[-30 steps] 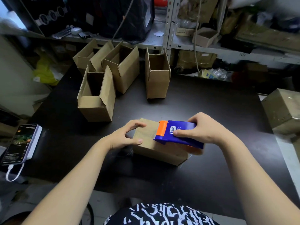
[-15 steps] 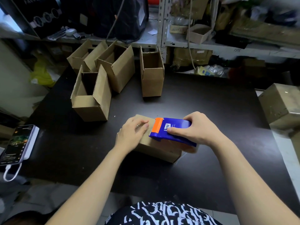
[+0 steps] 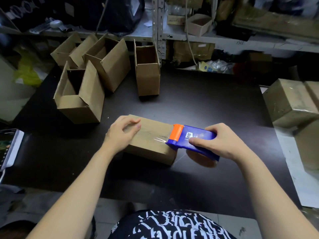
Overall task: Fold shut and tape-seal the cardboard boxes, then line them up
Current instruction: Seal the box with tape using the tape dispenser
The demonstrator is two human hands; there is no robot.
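Closed box being taped near the front middle of the table.

The closed box lay on the dark table, well in from its right edge, with bare tabletop behind it and to its right; open boxes stood at the far left. Its long axis ran from far left to near right, the seam along it. The left hand pressed loosely bent fingers on the left end. The right hand gripped a blue tape dispenser at the right end, its orange mouth towards the box.

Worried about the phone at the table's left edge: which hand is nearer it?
Left. The left hand presses the box, right of the phone; the right hand grips the dispenser farther right.
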